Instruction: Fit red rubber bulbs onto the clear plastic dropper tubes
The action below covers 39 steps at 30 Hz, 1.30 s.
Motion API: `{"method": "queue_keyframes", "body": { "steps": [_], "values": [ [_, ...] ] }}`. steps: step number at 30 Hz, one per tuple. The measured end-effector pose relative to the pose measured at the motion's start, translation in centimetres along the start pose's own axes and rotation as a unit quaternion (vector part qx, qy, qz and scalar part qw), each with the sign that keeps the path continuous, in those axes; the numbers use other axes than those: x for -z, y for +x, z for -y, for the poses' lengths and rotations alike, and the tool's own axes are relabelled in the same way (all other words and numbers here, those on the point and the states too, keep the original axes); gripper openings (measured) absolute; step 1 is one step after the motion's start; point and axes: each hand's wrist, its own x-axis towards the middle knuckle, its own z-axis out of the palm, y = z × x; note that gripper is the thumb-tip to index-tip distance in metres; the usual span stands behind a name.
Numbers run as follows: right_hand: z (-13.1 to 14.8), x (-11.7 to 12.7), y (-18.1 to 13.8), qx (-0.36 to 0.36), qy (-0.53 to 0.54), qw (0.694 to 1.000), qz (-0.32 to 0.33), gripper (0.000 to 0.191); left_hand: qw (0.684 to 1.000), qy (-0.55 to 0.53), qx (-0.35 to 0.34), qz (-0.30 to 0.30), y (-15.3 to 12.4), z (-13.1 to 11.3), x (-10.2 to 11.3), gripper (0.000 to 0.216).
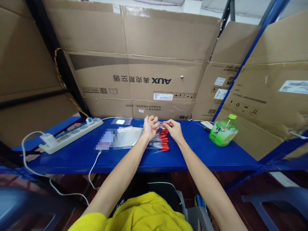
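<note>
My left hand (pixel 150 127) is turned palm up with its fingers curled, at the far end of a pile of slim, clear items with red ends (pixel 163 141). They look like red-capped pens, but their kind is hard to make out. My right hand (pixel 173 129) pinches a small, thin piece with some red on it, just above the pile's far end. That piece reaches across to the fingers of my left hand, which seem closed on its other end. Fingers hide most of it. Clear plastic bags (pixel 128 136) lie flat to the left of my left hand.
A blurred-out phone (pixel 106 140) on a charging cable lies left of the bags. Farther left is a white power strip (pixel 72 134). A white case (pixel 120 122) sits at the back. A green drink bottle (pixel 223 131) stands right on the blue table (pixel 192 157). Cardboard (pixel 144 38) walls the back.
</note>
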Motion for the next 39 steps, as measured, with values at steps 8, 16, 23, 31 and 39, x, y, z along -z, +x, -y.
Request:
{"method": "queue_keyframes", "body": {
  "steps": [8, 16, 23, 31, 39],
  "values": [
    [-0.15, 0.15, -0.01, 0.009, -0.021, 1.000, -0.003, 0.042, 1.000, -0.001, 0.009, 0.004, -0.09, 0.09, -0.13, 0.038],
    [-0.16, 0.10, -0.28, 0.050, -0.068, 0.996, 0.008, 0.032, 0.999, -0.023, 0.016, 0.017, -0.02, 0.21, 0.13, 0.037],
    [0.22, 0.27, -0.79, 0.125, -0.190, 0.973, 0.022, 0.024, 1.000, -0.027, 0.010, -0.005, 0.08, 0.24, 0.37, 0.039],
    [-0.16, 0.38, -0.75, 0.137, -0.229, 0.963, 0.031, 0.026, 0.998, -0.054, 0.040, 0.002, 0.02, -0.05, 0.23, 0.038],
    [-0.03, 0.38, -0.38, 0.129, -0.193, 0.972, 0.033, 0.029, 0.996, -0.081, 0.016, 0.019, 0.08, 0.10, 0.35, 0.036]
  ]
}}
